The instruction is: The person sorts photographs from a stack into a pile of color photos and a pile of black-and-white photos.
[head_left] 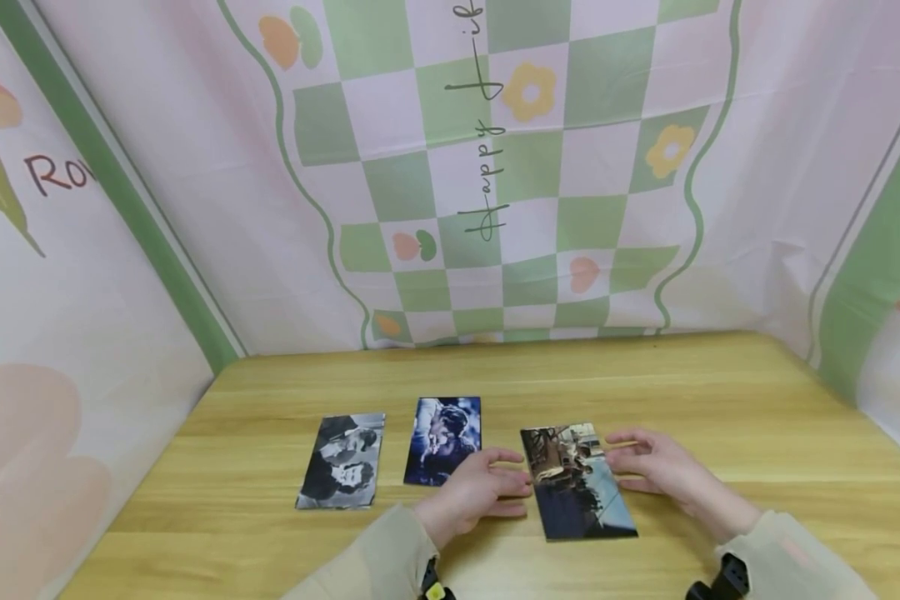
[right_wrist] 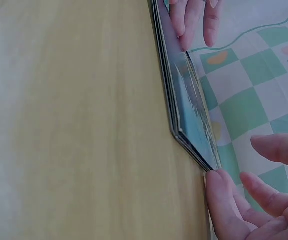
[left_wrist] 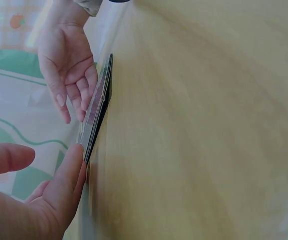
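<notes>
A small stack of photo cards (head_left: pixel 581 492), its top print showing people and a pale blue area, lies on the wooden table. My left hand (head_left: pixel 480 492) is at the stack's left edge with its fingers extended. On the opposite side, my right hand (head_left: pixel 663 471) has loosely spread fingers at the right edge. In the left wrist view, the layered edge of the stack (left_wrist: pixel 103 102) shows beside the fingertips. The right wrist view shows a fingertip right at a corner of the stack (right_wrist: pixel 191 112).
A dark blue photo card (head_left: pixel 442 433) lies just beyond my left hand, which overlaps its lower corner. Farther left is a black-and-white photo card (head_left: pixel 345 462). A printed curtain (head_left: pixel 457 183) hangs behind the table's (head_left: pixel 217 500) far edge, with more fabric at both sides.
</notes>
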The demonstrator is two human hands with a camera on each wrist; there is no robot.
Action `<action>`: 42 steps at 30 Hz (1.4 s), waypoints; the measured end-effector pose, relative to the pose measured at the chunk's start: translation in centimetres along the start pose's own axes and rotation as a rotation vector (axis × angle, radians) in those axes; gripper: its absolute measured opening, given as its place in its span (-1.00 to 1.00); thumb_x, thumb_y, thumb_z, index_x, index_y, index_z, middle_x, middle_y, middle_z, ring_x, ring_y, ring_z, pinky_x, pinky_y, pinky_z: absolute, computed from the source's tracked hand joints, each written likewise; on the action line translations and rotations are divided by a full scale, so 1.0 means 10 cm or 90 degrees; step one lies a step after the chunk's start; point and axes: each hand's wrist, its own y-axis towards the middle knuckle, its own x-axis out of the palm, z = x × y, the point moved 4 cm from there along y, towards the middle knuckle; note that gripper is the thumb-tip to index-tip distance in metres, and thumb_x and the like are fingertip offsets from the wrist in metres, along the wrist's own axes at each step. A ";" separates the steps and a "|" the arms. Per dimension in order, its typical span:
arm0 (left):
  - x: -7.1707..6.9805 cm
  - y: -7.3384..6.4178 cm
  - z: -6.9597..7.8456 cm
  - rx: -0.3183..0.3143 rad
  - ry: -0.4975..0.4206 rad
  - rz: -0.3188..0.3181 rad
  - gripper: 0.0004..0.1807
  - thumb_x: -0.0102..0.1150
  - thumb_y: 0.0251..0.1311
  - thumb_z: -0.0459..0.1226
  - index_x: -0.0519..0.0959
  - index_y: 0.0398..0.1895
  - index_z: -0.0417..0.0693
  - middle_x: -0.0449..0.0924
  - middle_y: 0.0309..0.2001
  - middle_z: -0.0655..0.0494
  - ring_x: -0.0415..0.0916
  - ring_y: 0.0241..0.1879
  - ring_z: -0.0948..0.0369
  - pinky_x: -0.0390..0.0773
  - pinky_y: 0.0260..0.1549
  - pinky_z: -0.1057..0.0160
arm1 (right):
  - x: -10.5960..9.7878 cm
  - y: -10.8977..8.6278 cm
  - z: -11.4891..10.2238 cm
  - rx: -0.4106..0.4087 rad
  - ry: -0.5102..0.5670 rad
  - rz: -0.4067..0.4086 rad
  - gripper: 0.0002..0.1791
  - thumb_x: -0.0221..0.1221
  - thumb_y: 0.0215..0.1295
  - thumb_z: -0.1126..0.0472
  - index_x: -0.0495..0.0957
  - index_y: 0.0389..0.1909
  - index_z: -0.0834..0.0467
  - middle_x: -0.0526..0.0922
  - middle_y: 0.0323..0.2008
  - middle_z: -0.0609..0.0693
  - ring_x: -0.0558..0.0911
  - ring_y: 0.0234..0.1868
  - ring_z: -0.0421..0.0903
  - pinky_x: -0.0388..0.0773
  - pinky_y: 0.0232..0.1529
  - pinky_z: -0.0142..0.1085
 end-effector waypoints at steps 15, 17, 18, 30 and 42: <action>0.02 0.01 0.07 0.005 0.001 0.013 -0.58 0.02 0.22 -0.51 0.34 0.18 -0.39 0.56 -0.01 -0.26 0.59 -0.08 0.00 0.66 -0.11 0.05 | -0.02 0.02 -0.03 -0.009 0.010 0.051 -0.42 0.06 0.22 0.50 0.09 0.20 0.62 0.57 -0.08 0.31 0.62 -0.16 -0.16 0.66 -0.06 -0.22; 0.02 0.01 0.07 0.005 -0.001 0.014 -0.58 0.01 0.23 -0.51 0.34 0.17 -0.39 0.55 0.01 -0.27 0.57 -0.05 -0.03 0.66 -0.09 0.05 | -0.02 0.03 -0.03 -0.006 -0.004 0.064 -0.42 0.07 0.20 0.50 0.10 0.21 0.61 0.56 -0.07 0.33 0.62 -0.18 -0.16 0.66 -0.07 -0.20; 0.02 0.00 0.07 0.005 0.001 0.012 -0.58 0.01 0.23 -0.50 0.34 0.17 -0.39 0.55 0.02 -0.26 0.57 -0.04 -0.03 0.65 -0.08 0.05 | -0.01 0.04 -0.03 -0.004 -0.010 0.071 -0.41 0.09 0.20 0.50 0.11 0.21 0.60 0.56 -0.08 0.32 0.62 -0.19 -0.16 0.66 -0.07 -0.20; 0.05 0.02 0.05 0.009 -0.015 0.011 -0.53 0.03 0.21 -0.53 0.29 0.21 -0.49 0.53 -0.10 -0.16 0.57 -0.22 0.14 0.68 -0.13 0.15 | 0.05 0.02 -0.02 0.032 -0.043 0.096 -0.28 0.17 0.20 0.39 0.07 0.32 0.46 0.54 -0.06 0.23 0.59 -0.29 -0.19 0.68 -0.26 -0.28; 0.00 0.04 0.00 0.017 0.014 0.036 -0.46 0.09 0.11 -0.61 0.34 0.23 -0.41 0.52 -0.20 -0.05 0.57 -0.35 0.24 0.70 -0.22 0.23 | 0.15 0.02 -0.06 0.032 -0.032 0.086 -0.28 0.15 0.20 0.41 0.06 0.34 0.48 0.54 -0.16 0.07 0.56 -0.34 -0.20 0.66 -0.36 -0.36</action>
